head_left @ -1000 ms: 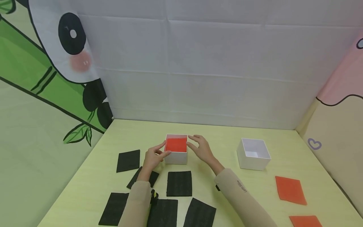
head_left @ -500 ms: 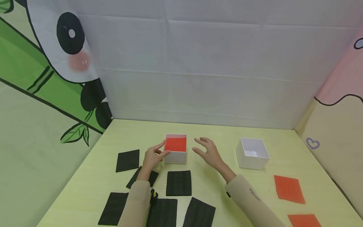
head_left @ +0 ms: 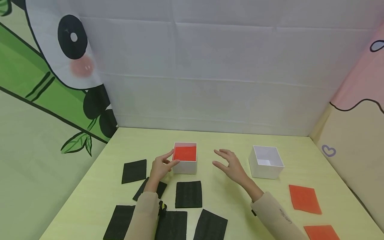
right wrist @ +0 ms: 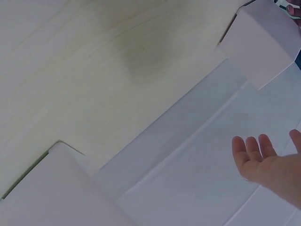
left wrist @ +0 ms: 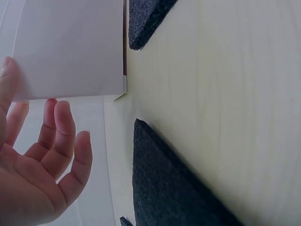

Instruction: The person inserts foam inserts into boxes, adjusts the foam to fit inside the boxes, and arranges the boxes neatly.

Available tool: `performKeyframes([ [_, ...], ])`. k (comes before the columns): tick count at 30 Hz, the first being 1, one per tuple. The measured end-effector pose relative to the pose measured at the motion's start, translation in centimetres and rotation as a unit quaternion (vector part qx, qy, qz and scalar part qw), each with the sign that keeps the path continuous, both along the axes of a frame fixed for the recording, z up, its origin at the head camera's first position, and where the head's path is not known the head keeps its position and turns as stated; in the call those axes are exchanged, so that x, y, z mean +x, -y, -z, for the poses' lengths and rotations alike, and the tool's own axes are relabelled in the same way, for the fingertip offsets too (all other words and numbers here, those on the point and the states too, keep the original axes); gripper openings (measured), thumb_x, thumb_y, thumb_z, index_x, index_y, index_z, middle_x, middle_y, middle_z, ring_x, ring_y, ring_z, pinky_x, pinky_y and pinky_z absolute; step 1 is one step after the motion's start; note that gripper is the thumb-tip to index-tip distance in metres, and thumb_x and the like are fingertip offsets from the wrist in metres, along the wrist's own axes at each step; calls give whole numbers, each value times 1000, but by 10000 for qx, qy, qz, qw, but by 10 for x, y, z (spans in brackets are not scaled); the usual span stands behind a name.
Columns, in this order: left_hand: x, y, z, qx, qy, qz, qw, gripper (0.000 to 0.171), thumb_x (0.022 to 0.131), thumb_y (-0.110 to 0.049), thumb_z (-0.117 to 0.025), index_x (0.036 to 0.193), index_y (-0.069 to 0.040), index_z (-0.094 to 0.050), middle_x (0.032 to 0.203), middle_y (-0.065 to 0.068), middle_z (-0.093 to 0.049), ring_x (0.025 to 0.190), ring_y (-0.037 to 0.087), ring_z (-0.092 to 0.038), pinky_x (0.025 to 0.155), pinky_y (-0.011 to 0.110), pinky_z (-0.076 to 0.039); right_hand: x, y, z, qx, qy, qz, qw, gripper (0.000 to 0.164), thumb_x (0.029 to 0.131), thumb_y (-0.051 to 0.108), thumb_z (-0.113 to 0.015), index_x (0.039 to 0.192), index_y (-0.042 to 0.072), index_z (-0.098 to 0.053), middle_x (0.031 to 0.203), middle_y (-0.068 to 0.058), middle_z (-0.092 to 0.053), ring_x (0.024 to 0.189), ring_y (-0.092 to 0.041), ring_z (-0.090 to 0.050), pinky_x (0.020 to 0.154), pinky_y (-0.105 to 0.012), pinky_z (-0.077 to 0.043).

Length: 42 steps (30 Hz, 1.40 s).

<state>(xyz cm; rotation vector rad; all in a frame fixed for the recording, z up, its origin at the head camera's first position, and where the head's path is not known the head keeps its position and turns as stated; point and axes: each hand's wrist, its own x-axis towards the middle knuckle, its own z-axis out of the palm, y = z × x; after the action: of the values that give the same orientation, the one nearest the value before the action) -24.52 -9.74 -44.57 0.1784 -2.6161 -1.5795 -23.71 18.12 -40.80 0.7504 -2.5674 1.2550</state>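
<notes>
A white open-topped box (head_left: 184,167) stands near the middle of the table, with a flat red sheet (head_left: 184,153) lying inside it. My left hand (head_left: 161,167) holds the box's front left corner, thumb at the front rim and index finger along the left side. In the left wrist view, the thumb of that left hand (left wrist: 44,165) lies on the box's wall (left wrist: 70,47) and the other fingers are by its side. Raised over the table between two boxes, my right hand (head_left: 232,166) has its fingers apart and holds nothing. The right wrist view also shows this right hand (right wrist: 265,160) free.
To the right stands a second white box (head_left: 265,170), with nothing visible inside. Two orange-red squares (head_left: 305,199) lie at the table's right. Several black foam squares (head_left: 188,194) are spread around and in front of my left arm. A white cloth wall (head_left: 192,83) rises behind the table.
My right hand has moved away from the red-filled box, to the right and slightly toward me. My left hand keeps its hold on that box.
</notes>
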Motion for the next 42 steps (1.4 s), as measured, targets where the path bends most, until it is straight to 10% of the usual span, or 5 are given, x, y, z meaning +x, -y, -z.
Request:
performKeyframes([
  [42,-2,1,1,99,83,11,9999,62,74,-36,-72,130,-23,-49,77,9,-56,58,21,-55,47,27,-31,60,-88,23,238,-324,550,9977,49,74,13,-72,118,-1,-56,119,-20,-50,109,-35,-42,82,-55,-37],
])
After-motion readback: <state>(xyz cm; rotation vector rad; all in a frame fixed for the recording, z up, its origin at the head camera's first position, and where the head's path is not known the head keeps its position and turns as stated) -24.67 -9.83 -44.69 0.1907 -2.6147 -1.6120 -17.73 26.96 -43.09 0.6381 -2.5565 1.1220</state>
